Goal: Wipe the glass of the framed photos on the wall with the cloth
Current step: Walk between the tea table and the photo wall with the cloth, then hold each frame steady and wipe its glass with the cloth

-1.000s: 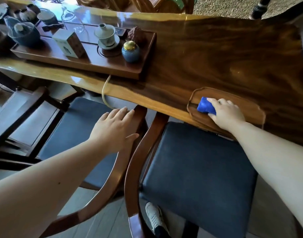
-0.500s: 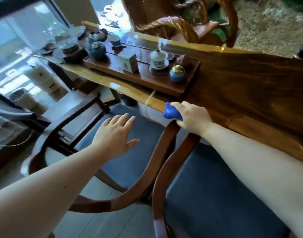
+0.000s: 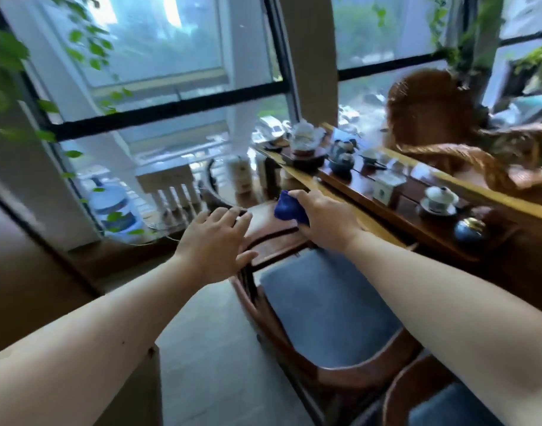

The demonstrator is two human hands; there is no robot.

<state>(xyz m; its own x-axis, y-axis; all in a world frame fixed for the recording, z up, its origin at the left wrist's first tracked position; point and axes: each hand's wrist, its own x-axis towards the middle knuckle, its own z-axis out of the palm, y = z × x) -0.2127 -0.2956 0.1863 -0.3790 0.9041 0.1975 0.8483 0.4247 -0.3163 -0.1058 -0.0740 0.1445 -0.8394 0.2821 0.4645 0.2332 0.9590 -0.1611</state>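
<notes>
Right hand [image 3: 322, 222] fingers clenched the blue cloth [image 3: 288, 207]; left hand [image 3: 214, 244] fingers spread, empty. No framed photos were visible; wiping not yet started.

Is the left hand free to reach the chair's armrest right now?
Probably yes. The left hand is open and empty, hovering just by the armrest, with nothing between them. The right hand holds the cloth.

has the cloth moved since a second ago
Yes. The cloth, then on the small wooden tray on the table, is now lifted off in the right hand and carried left past the tea tray.
</notes>
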